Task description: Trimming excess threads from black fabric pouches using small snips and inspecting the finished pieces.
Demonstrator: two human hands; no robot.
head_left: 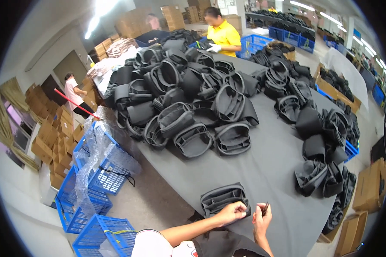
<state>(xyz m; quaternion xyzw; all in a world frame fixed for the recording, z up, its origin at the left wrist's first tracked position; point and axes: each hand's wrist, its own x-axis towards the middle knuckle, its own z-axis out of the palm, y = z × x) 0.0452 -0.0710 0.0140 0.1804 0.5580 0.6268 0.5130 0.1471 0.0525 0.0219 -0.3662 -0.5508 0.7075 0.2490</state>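
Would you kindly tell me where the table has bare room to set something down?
The widest bare patch of grey table lies between the big heap of black bags and the right-side bag row; another separates the heap from the open bag at the left hand. Crowded: under the heap and row.

I have a matt cloth pouch [218, 195] by my left hand [232, 214], on the matt, mostly smooth worktop [270, 158]; left of the worktop are plastic crates [66, 188], glossy plastic bubble wrap [85, 180] and matt cardboard boxes [64, 145].
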